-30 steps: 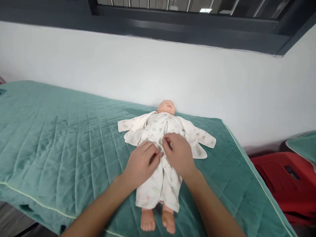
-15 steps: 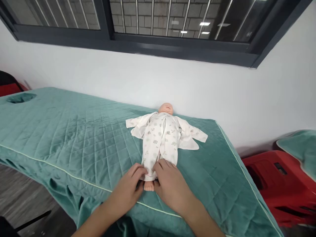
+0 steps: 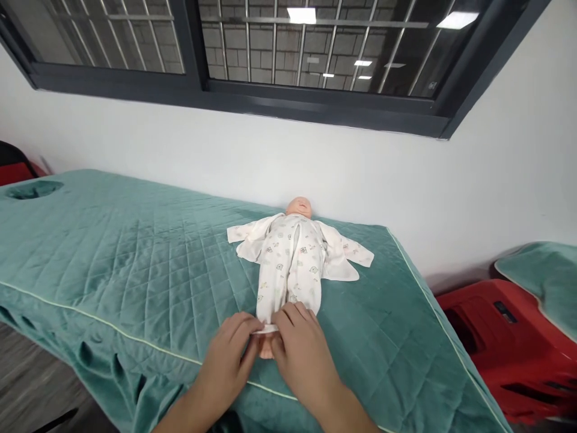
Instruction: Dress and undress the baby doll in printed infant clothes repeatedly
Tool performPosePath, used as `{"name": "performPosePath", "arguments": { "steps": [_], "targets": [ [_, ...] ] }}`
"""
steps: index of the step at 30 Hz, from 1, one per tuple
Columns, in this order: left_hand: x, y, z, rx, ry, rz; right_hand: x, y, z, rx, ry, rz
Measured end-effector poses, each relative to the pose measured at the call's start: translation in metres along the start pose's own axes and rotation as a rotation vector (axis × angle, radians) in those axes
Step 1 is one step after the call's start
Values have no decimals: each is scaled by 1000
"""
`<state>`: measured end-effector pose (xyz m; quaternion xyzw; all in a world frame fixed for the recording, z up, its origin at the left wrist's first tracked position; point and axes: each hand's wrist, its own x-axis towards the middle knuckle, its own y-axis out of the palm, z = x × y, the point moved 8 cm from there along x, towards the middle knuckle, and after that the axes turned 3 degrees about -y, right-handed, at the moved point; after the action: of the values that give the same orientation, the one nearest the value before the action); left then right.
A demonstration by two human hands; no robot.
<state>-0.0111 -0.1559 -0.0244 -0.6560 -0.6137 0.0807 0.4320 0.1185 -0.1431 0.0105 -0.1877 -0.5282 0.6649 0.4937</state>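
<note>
At the lower centre of the frame, the left hand [image 3: 229,355] and the right hand [image 3: 302,355] come together at the cuff [image 3: 269,328] of one trouser leg on a baby doll [image 3: 299,208]. The left grip is narrow, with the hem's left end between fingers and thumb; the right grip is narrow too — its fingers bent over the hem's right end, its thumb below. Between the hands the hem runs as a nearly straight white band, and a bare foot [image 3: 265,347] shows just under it.

The doll lies face up, its head at the centre of the frame near the wall [image 3: 383,174], its legs toward the bottom edge. White printed trousers [image 3: 302,282] cover its legs; a pale top [image 3: 340,258] is spread out flat, one sleeve toward each side. The second foot is hidden behind the right hand.

Under it all is a bed [image 3: 135,258] with a green quilted cover and light piping, an oval hole [image 3: 33,190] at its far left end. A dark-framed window [image 3: 270,60] with metal bars spans the top of the frame. At lower right stands a red plastic seat [image 3: 509,337] — a green cloth [image 3: 541,276] lies over part of it. Grey floor [image 3: 22,361] shows at lower left.
</note>
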Motion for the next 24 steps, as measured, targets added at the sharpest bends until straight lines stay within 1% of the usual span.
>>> {"name": "performPosePath", "arguments": {
  "steps": [2,4,8,11,13,16,19,22,24],
  "targets": [
    [-5,-8,-7,32,73,-56,-7,-3,3,59,-39,-16],
    [-11,-13,-9,60,107,-99,-14,-3,6,92,-64,-23],
    [-19,-11,-8,93,111,-90,-23,-4,11,158,-97,-38],
    [-15,-13,-19,80,138,-92,-31,-15,5,251,-112,-124],
    [-6,-12,-31,77,157,-89,-39,-23,-10,283,-55,-217],
    [16,2,-47,146,125,-4,-54,-23,-40,286,101,-296],
    [34,25,-56,281,87,128,-66,-10,-61,259,228,-280],
    [42,42,-61,380,111,240,-69,1,-69,241,283,-245],
    [42,47,-62,423,122,269,-66,5,-69,231,276,-227]
  ]
}}
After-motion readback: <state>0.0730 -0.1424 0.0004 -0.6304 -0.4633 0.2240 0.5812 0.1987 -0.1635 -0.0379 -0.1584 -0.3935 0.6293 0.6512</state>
